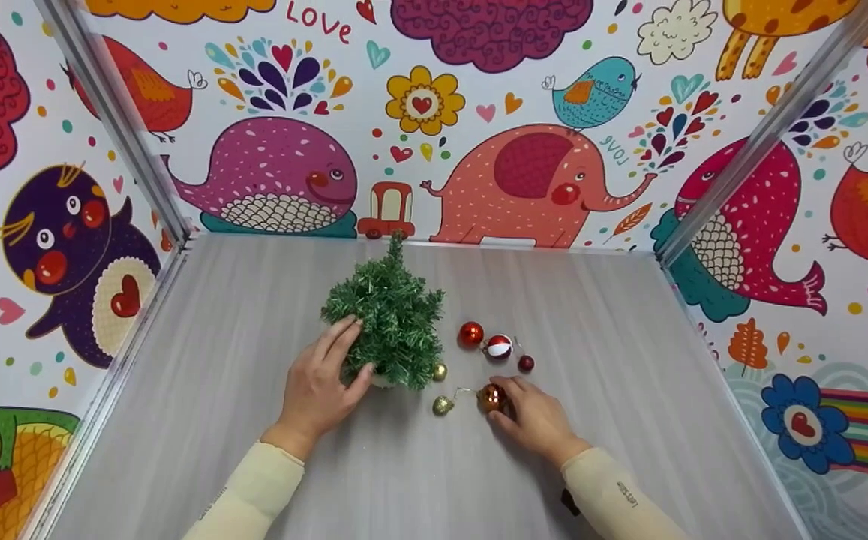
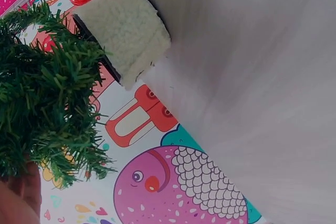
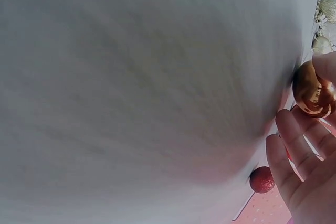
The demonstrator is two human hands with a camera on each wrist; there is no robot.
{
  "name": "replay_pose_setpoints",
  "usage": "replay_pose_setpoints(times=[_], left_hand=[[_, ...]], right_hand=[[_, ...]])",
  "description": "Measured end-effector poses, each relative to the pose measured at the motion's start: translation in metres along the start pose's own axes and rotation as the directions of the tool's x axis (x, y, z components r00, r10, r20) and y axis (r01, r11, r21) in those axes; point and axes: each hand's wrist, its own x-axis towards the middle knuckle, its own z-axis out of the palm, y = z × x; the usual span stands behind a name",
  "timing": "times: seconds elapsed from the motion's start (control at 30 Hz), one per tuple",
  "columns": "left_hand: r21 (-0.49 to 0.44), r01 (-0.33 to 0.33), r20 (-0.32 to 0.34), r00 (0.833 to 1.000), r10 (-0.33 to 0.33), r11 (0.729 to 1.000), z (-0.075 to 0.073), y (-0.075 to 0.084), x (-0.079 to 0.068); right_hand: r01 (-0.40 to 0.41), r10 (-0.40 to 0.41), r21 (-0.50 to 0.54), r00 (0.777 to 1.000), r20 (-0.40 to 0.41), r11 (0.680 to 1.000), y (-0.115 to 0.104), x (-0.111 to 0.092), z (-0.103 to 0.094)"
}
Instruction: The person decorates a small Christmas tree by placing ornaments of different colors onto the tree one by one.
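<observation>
A small artificial Christmas tree point(image 1: 388, 315) stands upright on the table, its pale base point(image 2: 126, 32) showing in the left wrist view. My left hand point(image 1: 321, 382) rests on the tree's left side, fingers and thumb extended against the green branches. With thumb and fingertips, my right hand point(image 1: 535, 420) pinches a shiny copper-coloured bauble point(image 1: 491, 398) low over the table. In the right wrist view its other fingers spread below the bauble. Left of it lies a glittery gold bauble point(image 1: 443, 406), and another gold bauble point(image 1: 440, 371) sits against the tree's lower right.
Behind the right hand lie a shiny red bauble point(image 1: 471, 334), a red-and-white bauble point(image 1: 498, 346) and a small dark red glitter bauble point(image 1: 526, 363). Printed panels point(image 1: 403, 150) with metal corner posts point(image 1: 771, 135) border the grey table point(image 1: 403, 480) at the back and sides.
</observation>
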Motion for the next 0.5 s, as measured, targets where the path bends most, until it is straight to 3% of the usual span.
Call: replay_pose_setpoints(times=[0.5], left_hand=[[-0.020,0.023,-0.020,1.000,-0.024,1.000,0.000,0.001,0.000]], right_hand=[[-0.021,0.023,0.045,0.998,-0.057,0.999,-0.006,0.003,-0.015]])
